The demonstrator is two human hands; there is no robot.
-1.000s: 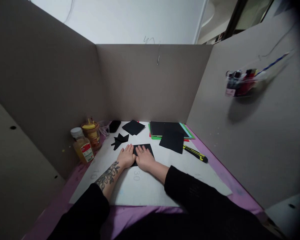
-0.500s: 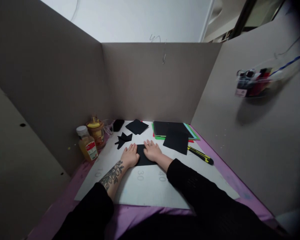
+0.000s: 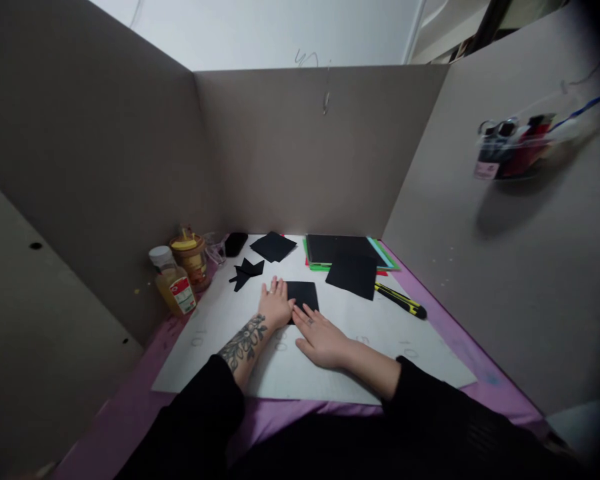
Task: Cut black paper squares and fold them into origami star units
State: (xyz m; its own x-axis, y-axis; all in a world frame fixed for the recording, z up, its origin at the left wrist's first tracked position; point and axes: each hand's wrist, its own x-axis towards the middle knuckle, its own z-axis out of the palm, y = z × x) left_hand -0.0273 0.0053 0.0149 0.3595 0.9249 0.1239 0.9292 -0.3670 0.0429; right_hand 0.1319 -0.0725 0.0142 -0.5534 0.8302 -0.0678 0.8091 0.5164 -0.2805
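A small black sheet of paper (image 3: pixel 304 294) lies flat on the white board in front of me. My left hand (image 3: pixel 276 305) rests over its left side, palm down with the fingers stretched out. On the lower right part of the sheet are the fingertips of my right hand (image 3: pixel 322 338), whose fingers lie extended and whose thumb is apart. A folded black paper shape (image 3: pixel 247 272) with pointed ends lies left of my left hand. Right of the sheet is a larger black paper square (image 3: pixel 353 276).
A yellow and black utility knife (image 3: pixel 401 302) lies at the right. Behind are a stack of coloured paper (image 3: pixel 337 250) and black squares (image 3: pixel 273 247). A juice bottle (image 3: pixel 173 281) and a lidded cup (image 3: pixel 191 259) stand left. Grey panels (image 3: pixel 310 147) enclose the table; a clear holder (image 3: pixel 517 150) hangs right.
My right hand has moved down and to the right, from the sheet's upper part to its lower edge. My left hand has shifted slightly right and up. The view has tilted a little.
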